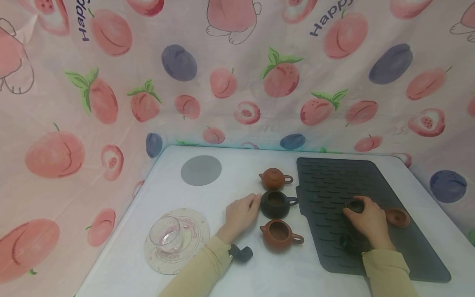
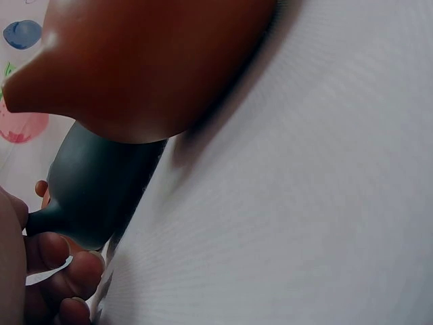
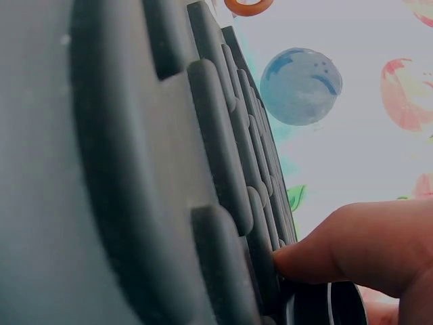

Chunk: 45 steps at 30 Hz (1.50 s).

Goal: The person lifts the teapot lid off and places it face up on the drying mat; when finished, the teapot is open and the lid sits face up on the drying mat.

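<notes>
Table [image 1: 237,272]: plain white.
Backdrop cloth [image 1: 111,82]: pale pink, printed with pink peaches, green leaves, blue-purple plums.
Mat [image 1: 408,247], right: dark grey, ridged with short raised dashes.
Middle teapot [image 1: 275,204]: black.
Near teapot [image 1: 281,235] and far teapot [image 1: 273,178]: reddish-brown.
Round coaster [image 1: 201,170], far left: grey.
Sleeves [image 1: 200,270]: mustard yellow.

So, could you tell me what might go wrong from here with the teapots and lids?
1. The left hand touches the dark teapot, which stands close between two brown teapots; a nudge could knock them together and chip a spout.
2. The right hand grips a small dark lid on the ribbed mat; it could slip out.
3. The brown lid lies right beside that hand and could get bumped.
</notes>
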Each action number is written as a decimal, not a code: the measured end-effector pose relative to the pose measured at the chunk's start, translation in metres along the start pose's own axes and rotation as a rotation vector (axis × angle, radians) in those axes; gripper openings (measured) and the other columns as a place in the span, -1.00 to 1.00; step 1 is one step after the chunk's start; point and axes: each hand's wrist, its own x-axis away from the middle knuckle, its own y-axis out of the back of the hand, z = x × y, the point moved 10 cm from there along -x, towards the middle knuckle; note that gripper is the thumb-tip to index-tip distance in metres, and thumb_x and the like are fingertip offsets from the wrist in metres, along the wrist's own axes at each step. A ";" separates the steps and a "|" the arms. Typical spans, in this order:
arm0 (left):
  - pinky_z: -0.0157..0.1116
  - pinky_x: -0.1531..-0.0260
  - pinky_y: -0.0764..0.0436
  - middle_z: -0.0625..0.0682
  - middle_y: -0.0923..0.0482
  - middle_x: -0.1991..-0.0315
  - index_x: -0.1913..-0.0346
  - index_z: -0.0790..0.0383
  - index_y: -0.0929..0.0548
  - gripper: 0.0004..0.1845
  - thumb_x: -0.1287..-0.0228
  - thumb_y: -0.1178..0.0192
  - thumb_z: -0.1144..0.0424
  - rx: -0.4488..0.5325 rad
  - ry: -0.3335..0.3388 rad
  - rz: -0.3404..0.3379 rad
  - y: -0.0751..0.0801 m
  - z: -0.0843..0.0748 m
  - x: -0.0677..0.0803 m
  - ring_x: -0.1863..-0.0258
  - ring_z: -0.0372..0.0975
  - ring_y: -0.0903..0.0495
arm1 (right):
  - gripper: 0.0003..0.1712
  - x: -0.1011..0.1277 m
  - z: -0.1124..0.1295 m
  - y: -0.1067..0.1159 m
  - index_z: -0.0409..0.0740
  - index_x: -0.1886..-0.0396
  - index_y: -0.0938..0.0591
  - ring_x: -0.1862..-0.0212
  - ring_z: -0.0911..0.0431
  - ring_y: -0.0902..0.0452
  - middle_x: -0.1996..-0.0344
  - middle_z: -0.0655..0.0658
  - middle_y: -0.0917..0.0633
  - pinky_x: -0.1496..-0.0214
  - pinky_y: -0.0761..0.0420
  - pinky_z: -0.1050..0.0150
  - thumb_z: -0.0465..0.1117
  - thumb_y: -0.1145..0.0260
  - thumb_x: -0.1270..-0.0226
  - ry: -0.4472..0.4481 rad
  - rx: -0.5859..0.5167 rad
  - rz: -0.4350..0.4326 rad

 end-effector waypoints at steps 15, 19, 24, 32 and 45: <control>-0.27 0.59 -0.27 -0.14 -0.25 0.70 0.53 -0.04 -0.37 -0.53 -0.63 0.10 -0.10 0.008 0.012 0.007 0.001 0.000 0.001 0.63 -0.22 -0.37 | -0.27 0.000 0.001 0.000 -0.51 -0.31 -0.35 -0.23 -0.61 -0.23 -0.22 -0.69 -0.36 -0.20 -0.25 -0.45 -0.11 -0.35 -0.33 -0.001 -0.001 0.007; -0.27 0.59 -0.27 -0.14 -0.25 0.70 0.53 -0.04 -0.37 -0.53 -0.63 0.10 -0.10 0.007 0.008 0.004 0.001 0.000 0.001 0.62 -0.23 -0.37 | -0.27 0.000 0.001 0.000 -0.51 -0.31 -0.35 -0.22 -0.62 -0.24 -0.21 -0.70 -0.37 -0.20 -0.25 -0.46 -0.11 -0.35 -0.33 0.005 0.002 0.005; -0.27 0.59 -0.26 -0.14 -0.25 0.69 0.52 -0.04 -0.37 -0.53 -0.64 0.10 -0.11 0.006 0.003 0.004 0.001 0.000 0.001 0.63 -0.23 -0.36 | -0.26 0.000 -0.001 -0.001 -0.51 -0.32 -0.35 -0.22 -0.61 -0.24 -0.21 -0.69 -0.37 -0.21 -0.25 -0.46 -0.11 -0.36 -0.33 -0.002 0.004 0.005; -0.27 0.58 -0.27 -0.14 -0.25 0.70 0.52 -0.05 -0.37 -0.53 -0.64 0.12 -0.12 0.004 0.015 0.010 -0.001 0.002 0.001 0.63 -0.23 -0.36 | -0.26 0.000 0.002 0.000 -0.51 -0.31 -0.35 -0.22 -0.60 -0.24 -0.20 -0.69 -0.37 -0.21 -0.23 -0.45 -0.12 -0.36 -0.33 0.007 -0.002 0.000; -0.27 0.59 -0.26 -0.14 -0.23 0.70 0.52 -0.04 -0.37 -0.53 -0.64 0.11 -0.11 0.015 0.008 0.005 0.001 0.001 0.001 0.63 -0.22 -0.36 | -0.26 -0.001 -0.001 0.000 -0.50 -0.32 -0.35 -0.22 -0.58 -0.24 -0.21 -0.68 -0.37 -0.21 -0.21 -0.45 -0.11 -0.38 -0.35 -0.003 -0.012 -0.007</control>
